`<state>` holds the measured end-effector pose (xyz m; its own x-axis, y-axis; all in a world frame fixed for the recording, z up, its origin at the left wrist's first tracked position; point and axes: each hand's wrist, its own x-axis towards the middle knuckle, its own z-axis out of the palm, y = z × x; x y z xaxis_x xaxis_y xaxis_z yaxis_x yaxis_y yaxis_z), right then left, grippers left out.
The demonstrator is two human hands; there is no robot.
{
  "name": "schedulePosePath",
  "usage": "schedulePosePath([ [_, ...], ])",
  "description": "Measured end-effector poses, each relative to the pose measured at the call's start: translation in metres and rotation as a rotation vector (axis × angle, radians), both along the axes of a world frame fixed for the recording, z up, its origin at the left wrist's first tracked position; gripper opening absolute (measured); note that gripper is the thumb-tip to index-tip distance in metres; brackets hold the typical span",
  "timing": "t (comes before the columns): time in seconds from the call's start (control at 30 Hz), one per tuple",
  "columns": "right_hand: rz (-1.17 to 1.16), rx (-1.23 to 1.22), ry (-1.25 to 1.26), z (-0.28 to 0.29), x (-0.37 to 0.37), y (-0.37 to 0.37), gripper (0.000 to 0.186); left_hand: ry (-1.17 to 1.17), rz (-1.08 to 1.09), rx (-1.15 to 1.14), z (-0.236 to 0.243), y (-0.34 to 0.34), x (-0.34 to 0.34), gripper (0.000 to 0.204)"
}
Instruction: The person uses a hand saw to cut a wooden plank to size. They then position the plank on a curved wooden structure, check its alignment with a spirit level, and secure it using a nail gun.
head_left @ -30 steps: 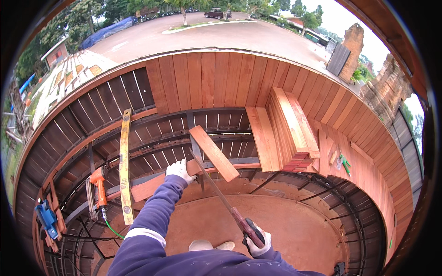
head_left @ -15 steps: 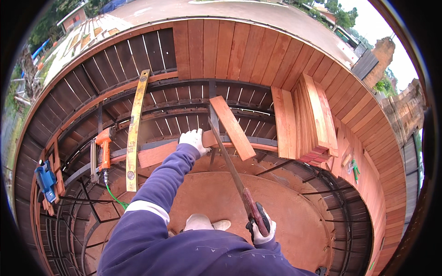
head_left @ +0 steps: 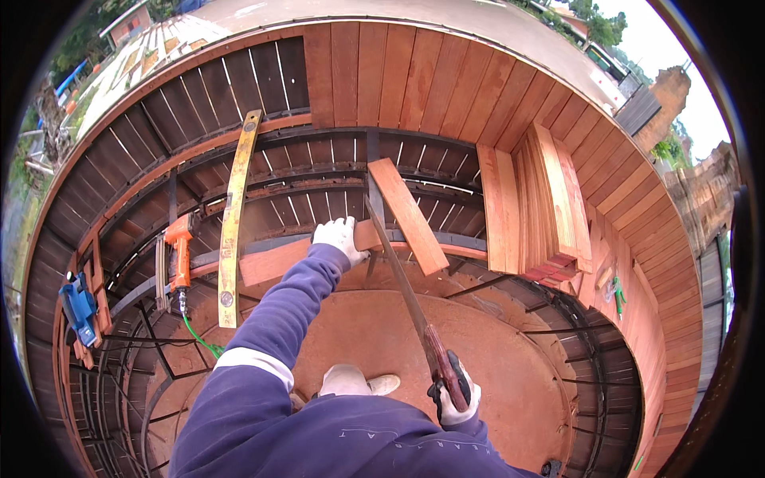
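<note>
My left hand point(head_left: 338, 240), in a white glove, is wrapped over a reddish wooden board point(head_left: 275, 262) and presses it on the curved dark frame. In my right hand point(head_left: 460, 396), gloved in white and black, is a handsaw point(head_left: 415, 311) gripped by its brown wooden handle. The blade slants up and left, its far part against the board's right end, just right of my left hand. Whether its teeth are in the wood I cannot tell. A loose wooden plank point(head_left: 408, 217) lies aslant just right of the blade.
A yellow spirit level point(head_left: 237, 209) and an orange nail gun point(head_left: 181, 255) with a green hose lie across the frame on the left, beyond them a blue tool point(head_left: 79, 307). Stacked planks point(head_left: 545, 207) stand right. Curved plank cladding point(head_left: 414, 80) surrounds me; green-handled pliers point(head_left: 616, 296) rest at right.
The whole view has shifted slightly. Both hands keep their grips, and the saw lies across the board at nearly the same place and angle.
</note>
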<state>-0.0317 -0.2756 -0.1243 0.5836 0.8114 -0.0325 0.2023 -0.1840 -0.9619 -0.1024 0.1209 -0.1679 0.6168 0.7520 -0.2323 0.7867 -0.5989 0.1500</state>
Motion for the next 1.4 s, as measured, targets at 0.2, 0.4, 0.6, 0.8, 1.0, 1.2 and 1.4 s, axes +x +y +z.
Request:
schedulePosePath([
  [0.2, -0.013, 0.138, 0.019, -0.008, 0.024, 0.136, 0.048, -0.003, -0.018, -0.018, 0.005, 0.002, 0.003, 0.080],
  [0.4, 0.014, 0.086, -0.002, -0.007, 0.013, 0.064, 0.054, -0.014, 0.002, -0.018, 0.003, 0.003, -0.001, 0.077],
  [0.6, -0.009, 0.022, -0.019, -0.003, 0.008, 0.044, 0.055, -0.004, -0.016, -0.005, 0.001, 0.002, 0.005, 0.079],
  [0.8, 0.002, 0.116, -0.043, -0.016, 0.029, 0.154, 0.051, -0.061, -0.005, 0.023, 0.000, 0.003, 0.001, 0.076],
  [1.0, -0.020, -0.028, -0.009, -0.009, -0.001, -0.003, 0.061, 0.024, -0.004, -0.025, 0.001, 0.000, 0.001, 0.078],
  [1.2, 0.021, 0.133, -0.041, -0.008, 0.019, 0.115, 0.050, -0.008, -0.008, -0.049, 0.014, 0.001, 0.002, 0.076],
  [1.4, 0.020, 0.090, -0.080, -0.015, 0.008, 0.067, 0.055, -0.002, 0.008, -0.074, 0.007, 0.004, -0.001, 0.077],
])
